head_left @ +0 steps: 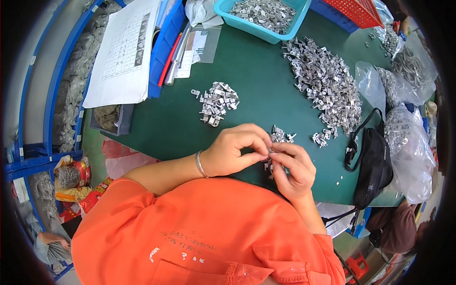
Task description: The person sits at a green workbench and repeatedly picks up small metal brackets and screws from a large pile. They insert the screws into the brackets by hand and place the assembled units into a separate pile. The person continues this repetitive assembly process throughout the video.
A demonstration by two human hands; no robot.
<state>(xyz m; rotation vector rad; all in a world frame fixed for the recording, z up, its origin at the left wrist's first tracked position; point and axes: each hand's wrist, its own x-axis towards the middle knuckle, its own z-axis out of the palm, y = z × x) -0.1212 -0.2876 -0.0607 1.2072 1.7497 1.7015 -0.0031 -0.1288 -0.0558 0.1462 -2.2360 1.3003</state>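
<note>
My left hand (240, 148) and my right hand (293, 170) meet close to the table's near edge, fingertips pinched together around a small metal part (270, 152). Most of that part is hidden by the fingers. Just beyond and beneath the fingertips lies a little group of metal brackets (280, 135). Farther left on the green table (256, 80) is a small pile of similar brackets (218, 102). To the right spreads a much larger heap of them (327, 85), with a few loose brackets (322, 137) at its near end.
A turquoise basket (259, 32) of metal parts stands at the back, near a red basket (356, 12). Papers (123, 52) lean on a blue bin (166, 47) at left. A black bag (374, 166) and plastic bags (408, 147) line the right edge. Other people are at both sides.
</note>
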